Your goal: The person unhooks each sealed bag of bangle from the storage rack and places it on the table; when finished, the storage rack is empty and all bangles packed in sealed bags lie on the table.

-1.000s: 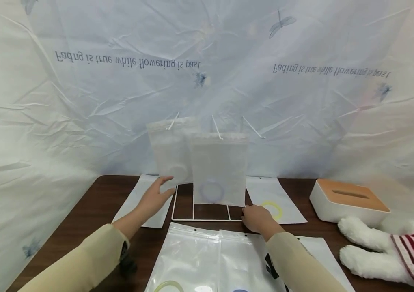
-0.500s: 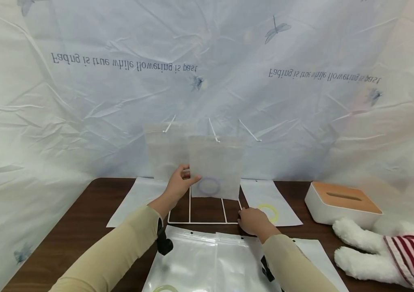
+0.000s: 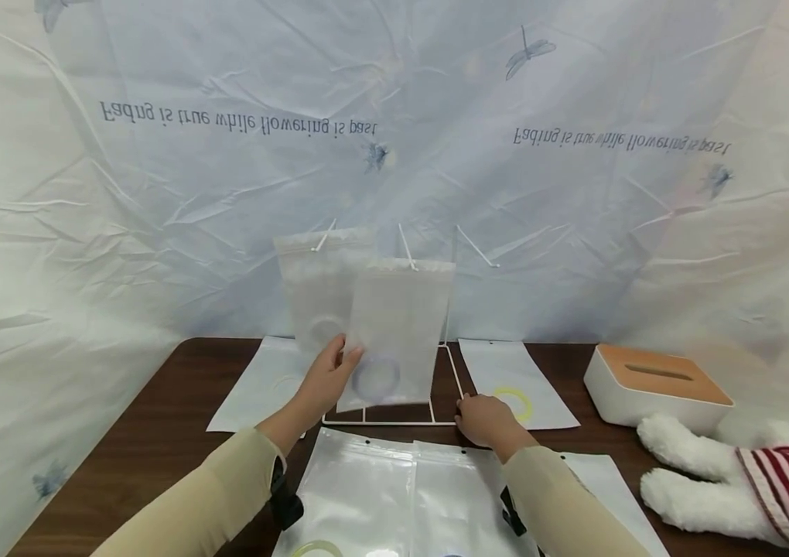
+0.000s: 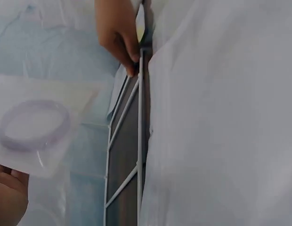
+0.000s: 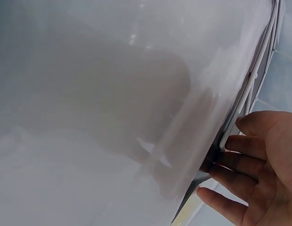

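A white wire display rack [image 3: 401, 423] with several hooks stands at the table's back. On its middle hook hangs a frosted zip bag with a purple ring [image 3: 397, 325], lower end tilted left. My left hand [image 3: 314, 391] is at this bag's left edge, thumb in front and fingers partly hidden; it appears to pinch the edge. Behind it another frosted zip bag [image 3: 318, 282] hangs from the left hook. My right hand [image 3: 485, 422] holds the rack's front right corner, fingertips at the wire in the right wrist view [image 5: 252, 162].
Flat bags lie around the rack: one on the left [image 3: 241, 398], one with a yellow ring on the right [image 3: 506, 363], and more in front [image 3: 360, 472]. A tissue box [image 3: 659, 387] and a white plush toy [image 3: 708, 495] sit at right. Printed cloth [image 3: 227, 178] hangs behind.
My left hand moved right to the front bag, then back left and lower at its edge. The bag's lower end came left and nearer. My right hand stayed at the rack corner.
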Action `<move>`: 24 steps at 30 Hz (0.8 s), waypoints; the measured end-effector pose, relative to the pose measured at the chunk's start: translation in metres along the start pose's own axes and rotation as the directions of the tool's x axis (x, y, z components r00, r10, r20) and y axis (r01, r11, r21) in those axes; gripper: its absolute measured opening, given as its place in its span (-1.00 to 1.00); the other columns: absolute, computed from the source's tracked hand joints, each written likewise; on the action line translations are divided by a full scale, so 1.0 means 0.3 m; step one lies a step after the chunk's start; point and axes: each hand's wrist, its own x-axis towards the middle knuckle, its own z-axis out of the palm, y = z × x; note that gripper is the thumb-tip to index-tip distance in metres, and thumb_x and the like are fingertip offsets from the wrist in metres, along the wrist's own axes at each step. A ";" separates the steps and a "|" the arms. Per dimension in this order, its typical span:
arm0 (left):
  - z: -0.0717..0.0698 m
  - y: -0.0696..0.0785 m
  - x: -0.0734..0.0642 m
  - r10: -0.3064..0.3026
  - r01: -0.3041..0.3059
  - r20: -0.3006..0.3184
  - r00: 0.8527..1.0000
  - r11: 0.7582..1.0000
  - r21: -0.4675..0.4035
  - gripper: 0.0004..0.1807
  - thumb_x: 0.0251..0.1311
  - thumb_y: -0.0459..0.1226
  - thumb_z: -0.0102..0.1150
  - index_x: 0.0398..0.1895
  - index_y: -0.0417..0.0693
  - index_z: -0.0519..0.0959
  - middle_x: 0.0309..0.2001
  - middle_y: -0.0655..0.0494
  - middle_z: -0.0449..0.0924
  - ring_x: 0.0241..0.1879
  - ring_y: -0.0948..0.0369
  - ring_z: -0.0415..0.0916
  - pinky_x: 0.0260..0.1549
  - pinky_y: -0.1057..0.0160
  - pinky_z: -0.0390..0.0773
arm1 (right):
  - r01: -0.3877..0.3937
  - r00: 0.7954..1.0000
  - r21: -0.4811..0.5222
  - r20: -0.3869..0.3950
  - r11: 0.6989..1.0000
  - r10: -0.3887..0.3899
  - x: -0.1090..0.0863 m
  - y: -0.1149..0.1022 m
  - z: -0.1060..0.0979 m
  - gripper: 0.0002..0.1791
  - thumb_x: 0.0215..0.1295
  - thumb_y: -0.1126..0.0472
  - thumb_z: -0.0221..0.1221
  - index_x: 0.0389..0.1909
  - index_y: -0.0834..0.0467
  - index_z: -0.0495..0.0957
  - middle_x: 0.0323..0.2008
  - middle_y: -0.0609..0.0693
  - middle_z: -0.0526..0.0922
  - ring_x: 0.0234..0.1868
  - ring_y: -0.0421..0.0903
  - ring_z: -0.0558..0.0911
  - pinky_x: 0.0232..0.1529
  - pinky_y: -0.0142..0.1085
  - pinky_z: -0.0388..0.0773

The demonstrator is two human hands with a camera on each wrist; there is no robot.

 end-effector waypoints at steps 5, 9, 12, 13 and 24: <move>-0.006 0.038 -0.075 0.092 -0.090 -0.056 0.994 0.996 0.021 -0.54 0.52 -0.01 -0.08 0.31 -0.05 0.38 -0.10 -0.05 0.54 -0.15 0.12 0.50 -0.16 0.11 0.55 | 0.004 1.000 0.020 -0.005 1.000 -0.004 -0.008 0.002 -0.018 -0.56 0.45 0.13 0.14 0.20 0.32 0.54 0.03 0.25 0.64 -0.22 0.12 0.69 -0.18 -0.02 0.64; -0.020 0.087 -0.114 0.061 -0.063 -0.112 0.992 0.998 -0.016 -0.65 0.52 -0.06 -0.05 0.15 -0.06 0.47 -0.36 -0.04 0.56 -0.40 0.15 0.52 -0.42 0.18 0.56 | 0.014 1.000 0.024 -0.026 1.000 -0.014 -0.011 0.009 -0.025 -0.56 0.43 0.14 0.15 0.18 0.34 0.54 -0.02 0.25 0.66 -0.23 0.14 0.69 -0.18 0.00 0.63; -0.040 0.130 -0.137 0.041 -0.049 -0.108 0.993 0.996 -0.075 -0.70 0.51 -0.07 -0.03 0.06 -0.08 0.49 -0.41 -0.07 0.60 -0.46 0.11 0.57 -0.50 0.16 0.59 | 0.015 1.000 0.019 -0.026 1.000 -0.014 -0.008 0.015 -0.020 -0.56 0.43 0.15 0.15 0.18 0.35 0.54 -0.04 0.26 0.66 -0.20 0.15 0.69 -0.16 0.01 0.63; -0.047 0.144 -0.145 0.038 -0.047 -0.098 0.994 0.994 -0.095 -0.71 0.51 -0.08 -0.02 0.05 -0.08 0.48 -0.40 -0.08 0.61 -0.46 0.10 0.58 -0.50 0.14 0.61 | 0.015 1.000 0.017 -0.023 1.000 -0.014 -0.006 0.017 -0.017 -0.57 0.43 0.15 0.15 0.17 0.36 0.54 -0.03 0.26 0.66 -0.19 0.16 0.69 -0.15 0.02 0.63; -0.291 0.207 -0.238 0.138 -0.139 -0.234 0.962 0.990 0.014 -0.69 0.52 -0.17 -0.04 0.07 -0.23 0.46 -0.46 0.06 0.48 -0.52 0.26 0.50 -0.58 0.23 0.57 | 0.051 0.999 0.006 -0.012 0.999 -0.051 -0.019 0.001 -0.010 -0.57 0.44 0.16 0.14 0.18 0.36 0.54 -0.02 0.28 0.65 -0.27 0.13 0.69 -0.22 -0.01 0.65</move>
